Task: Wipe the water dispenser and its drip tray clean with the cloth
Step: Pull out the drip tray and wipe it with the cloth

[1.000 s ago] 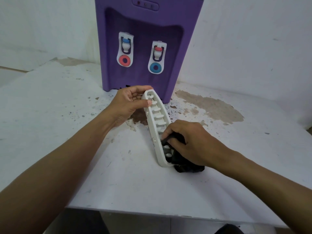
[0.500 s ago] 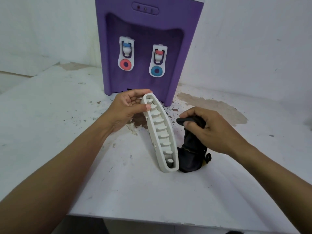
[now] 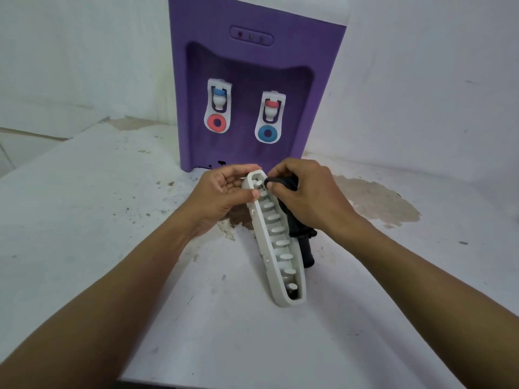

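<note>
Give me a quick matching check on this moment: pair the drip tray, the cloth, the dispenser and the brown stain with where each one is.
Things:
1. drip tray
2. cloth
3. water dispenser
4. brown stain

Places:
A. standing at the back against the wall
B. on the table surface, right of the hands
C. gripped in the right hand
D. tilted on edge, top end held by the left hand

Pairs: 1-D, 2-C, 3-A, 4-B

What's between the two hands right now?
In the head view, the top end of the white drip tray stands between left hand and right hand, which holds the dark cloth.
</note>
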